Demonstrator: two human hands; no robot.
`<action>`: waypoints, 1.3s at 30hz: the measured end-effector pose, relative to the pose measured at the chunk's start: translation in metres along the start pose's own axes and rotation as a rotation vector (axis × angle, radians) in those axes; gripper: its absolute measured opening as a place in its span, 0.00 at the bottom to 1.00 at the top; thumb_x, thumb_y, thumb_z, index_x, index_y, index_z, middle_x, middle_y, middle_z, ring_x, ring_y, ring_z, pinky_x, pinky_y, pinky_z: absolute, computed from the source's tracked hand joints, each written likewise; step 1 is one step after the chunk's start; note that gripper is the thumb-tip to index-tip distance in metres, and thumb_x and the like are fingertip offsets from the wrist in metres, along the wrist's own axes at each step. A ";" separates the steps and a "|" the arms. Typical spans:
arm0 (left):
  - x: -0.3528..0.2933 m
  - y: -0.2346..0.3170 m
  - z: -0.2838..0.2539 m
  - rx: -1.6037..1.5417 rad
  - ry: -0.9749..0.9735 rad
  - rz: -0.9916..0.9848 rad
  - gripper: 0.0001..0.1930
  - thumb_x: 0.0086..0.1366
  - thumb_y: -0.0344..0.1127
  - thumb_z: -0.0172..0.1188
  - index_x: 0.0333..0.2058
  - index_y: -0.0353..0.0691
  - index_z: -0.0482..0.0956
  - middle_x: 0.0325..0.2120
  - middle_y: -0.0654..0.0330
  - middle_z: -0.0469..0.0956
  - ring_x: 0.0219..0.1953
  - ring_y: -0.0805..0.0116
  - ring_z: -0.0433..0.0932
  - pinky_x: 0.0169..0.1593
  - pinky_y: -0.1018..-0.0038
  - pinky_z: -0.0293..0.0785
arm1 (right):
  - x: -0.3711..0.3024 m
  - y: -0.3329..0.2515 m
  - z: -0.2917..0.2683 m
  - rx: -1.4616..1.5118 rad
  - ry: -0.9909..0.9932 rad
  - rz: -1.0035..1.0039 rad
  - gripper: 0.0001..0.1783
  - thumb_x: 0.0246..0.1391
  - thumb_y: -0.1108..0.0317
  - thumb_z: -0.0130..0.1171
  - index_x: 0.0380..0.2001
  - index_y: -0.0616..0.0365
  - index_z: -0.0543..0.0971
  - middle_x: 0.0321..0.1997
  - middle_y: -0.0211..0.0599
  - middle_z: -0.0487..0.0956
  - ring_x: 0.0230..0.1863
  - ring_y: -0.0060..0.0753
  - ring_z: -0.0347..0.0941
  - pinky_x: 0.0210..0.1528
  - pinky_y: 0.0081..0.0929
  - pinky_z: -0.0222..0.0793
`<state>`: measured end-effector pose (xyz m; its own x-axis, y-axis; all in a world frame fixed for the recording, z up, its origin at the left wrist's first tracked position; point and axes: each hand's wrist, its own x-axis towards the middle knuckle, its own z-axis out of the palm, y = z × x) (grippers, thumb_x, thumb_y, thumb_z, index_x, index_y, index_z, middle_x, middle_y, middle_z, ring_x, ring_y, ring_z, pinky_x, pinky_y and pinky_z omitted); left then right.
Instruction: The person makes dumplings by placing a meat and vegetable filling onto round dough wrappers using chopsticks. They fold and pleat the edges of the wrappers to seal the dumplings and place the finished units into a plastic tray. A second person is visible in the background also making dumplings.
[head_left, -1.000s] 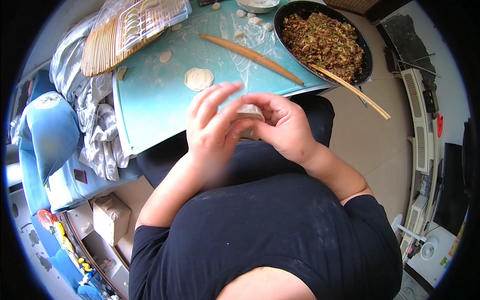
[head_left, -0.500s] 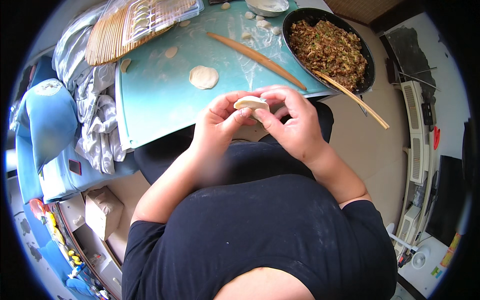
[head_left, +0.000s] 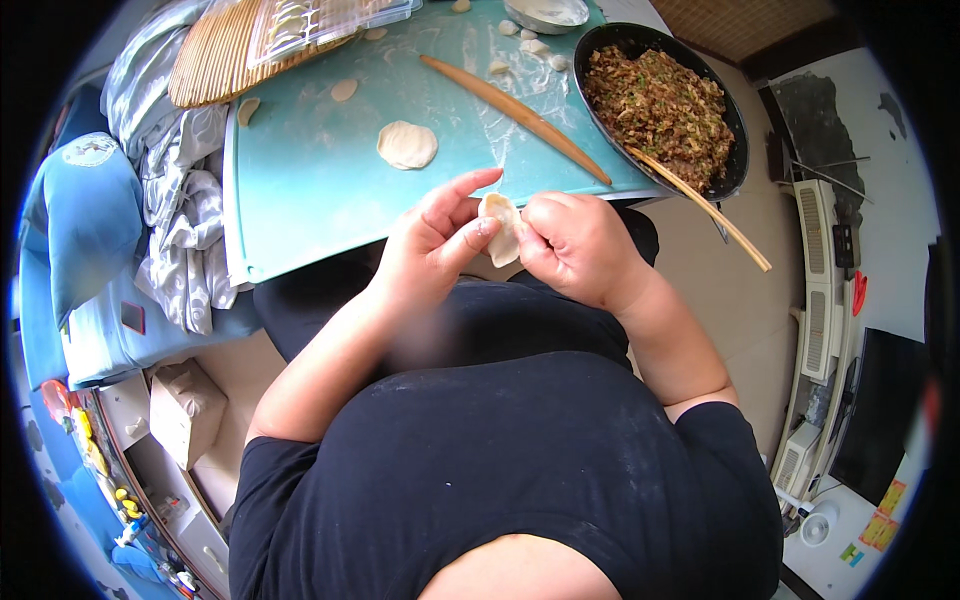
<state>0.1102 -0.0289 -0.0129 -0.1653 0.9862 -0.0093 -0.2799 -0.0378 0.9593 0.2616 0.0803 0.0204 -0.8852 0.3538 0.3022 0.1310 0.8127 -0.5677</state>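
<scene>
Between my hands, just off the table's near edge, is a pale dumpling (head_left: 501, 231), turned on end. My left hand (head_left: 432, 235) pinches its left side between thumb and fingers, the index finger stretched out above. The curled fingers and thumb of my right hand (head_left: 575, 245) press on its right edge. Beyond them a flat round dough wrapper (head_left: 407, 146) lies on the green mat (head_left: 300, 200). A tapered wooden rolling pin (head_left: 515, 118) rests slantwise to its right. The black pan (head_left: 741, 165) at the right holds minced filling (head_left: 660, 115), with chopsticks (head_left: 705, 208) across its near rim.
A round woven reed tray (head_left: 205, 65) at the far left bears a clear plastic box (head_left: 330, 22) with dumplings. Small dough pieces (head_left: 535, 47) lie near a metal bowl (head_left: 548, 12) of flour. Grey patterned cloth (head_left: 185, 180) hangs along the mat's left edge.
The dumpling has turned from lying level to standing on end. My right hand has closed more tightly at its edge, and my left index finger has lifted away.
</scene>
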 end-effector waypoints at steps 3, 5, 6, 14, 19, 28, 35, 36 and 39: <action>0.000 0.000 -0.003 -0.109 0.011 -0.006 0.15 0.64 0.32 0.53 0.47 0.33 0.68 0.36 0.59 0.76 0.39 0.75 0.73 0.45 0.78 0.69 | 0.002 -0.001 0.001 0.161 -0.032 0.060 0.11 0.52 0.66 0.52 0.18 0.59 0.70 0.19 0.43 0.71 0.22 0.47 0.69 0.24 0.35 0.63; -0.001 0.001 -0.005 -0.108 -0.001 -0.012 0.14 0.64 0.31 0.52 0.46 0.33 0.68 0.38 0.59 0.75 0.41 0.75 0.73 0.46 0.78 0.69 | 0.003 0.000 -0.003 0.303 -0.078 0.145 0.12 0.53 0.66 0.51 0.19 0.60 0.71 0.20 0.44 0.71 0.23 0.48 0.68 0.25 0.34 0.63; -0.001 0.002 -0.006 -0.094 -0.014 -0.021 0.13 0.64 0.31 0.51 0.47 0.33 0.68 0.39 0.60 0.75 0.42 0.75 0.73 0.47 0.78 0.69 | 0.004 0.001 -0.003 0.365 -0.064 0.219 0.13 0.54 0.65 0.50 0.19 0.60 0.72 0.21 0.45 0.72 0.23 0.49 0.68 0.26 0.33 0.63; -0.003 0.003 -0.007 -0.066 0.015 -0.073 0.13 0.65 0.32 0.51 0.47 0.33 0.70 0.40 0.61 0.75 0.42 0.76 0.72 0.47 0.78 0.69 | 0.009 0.000 0.000 0.229 -0.108 0.163 0.14 0.55 0.63 0.50 0.20 0.60 0.71 0.19 0.46 0.70 0.23 0.48 0.67 0.25 0.33 0.62; -0.004 0.009 -0.008 -0.109 0.001 -0.130 0.14 0.64 0.36 0.53 0.45 0.33 0.73 0.35 0.63 0.76 0.37 0.78 0.74 0.44 0.80 0.71 | 0.017 0.002 -0.005 0.304 -0.123 0.202 0.15 0.56 0.62 0.50 0.20 0.60 0.70 0.19 0.46 0.69 0.22 0.48 0.67 0.24 0.33 0.62; -0.004 0.009 -0.012 -0.151 0.019 -0.198 0.14 0.65 0.35 0.51 0.46 0.35 0.72 0.37 0.62 0.75 0.37 0.78 0.74 0.40 0.81 0.72 | 0.021 0.003 0.005 0.239 -0.114 0.193 0.17 0.57 0.59 0.48 0.20 0.60 0.71 0.20 0.47 0.71 0.23 0.49 0.67 0.24 0.34 0.62; 0.001 0.009 -0.017 -0.188 0.111 -0.121 0.14 0.63 0.33 0.53 0.47 0.34 0.70 0.38 0.59 0.75 0.40 0.75 0.74 0.41 0.80 0.74 | 0.016 0.000 0.020 0.329 -0.062 0.274 0.17 0.57 0.60 0.48 0.20 0.61 0.71 0.20 0.48 0.70 0.22 0.50 0.66 0.25 0.34 0.61; 0.001 0.010 -0.018 -0.198 0.100 -0.118 0.14 0.63 0.32 0.53 0.47 0.34 0.69 0.39 0.59 0.75 0.40 0.75 0.74 0.41 0.80 0.74 | 0.018 -0.002 0.020 0.343 -0.046 0.272 0.17 0.57 0.60 0.48 0.20 0.61 0.71 0.20 0.48 0.70 0.22 0.50 0.66 0.25 0.34 0.61; 0.001 0.012 -0.021 -0.224 0.080 -0.104 0.15 0.62 0.30 0.54 0.47 0.35 0.67 0.40 0.57 0.75 0.41 0.73 0.74 0.41 0.80 0.75 | 0.021 -0.001 0.019 0.358 -0.043 0.293 0.16 0.56 0.61 0.49 0.20 0.61 0.70 0.19 0.48 0.70 0.21 0.49 0.66 0.25 0.35 0.61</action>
<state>0.0870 -0.0318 -0.0074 -0.1961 0.9712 -0.1351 -0.5006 0.0193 0.8655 0.2342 0.0789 0.0130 -0.8527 0.5188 0.0619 0.2226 0.4679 -0.8553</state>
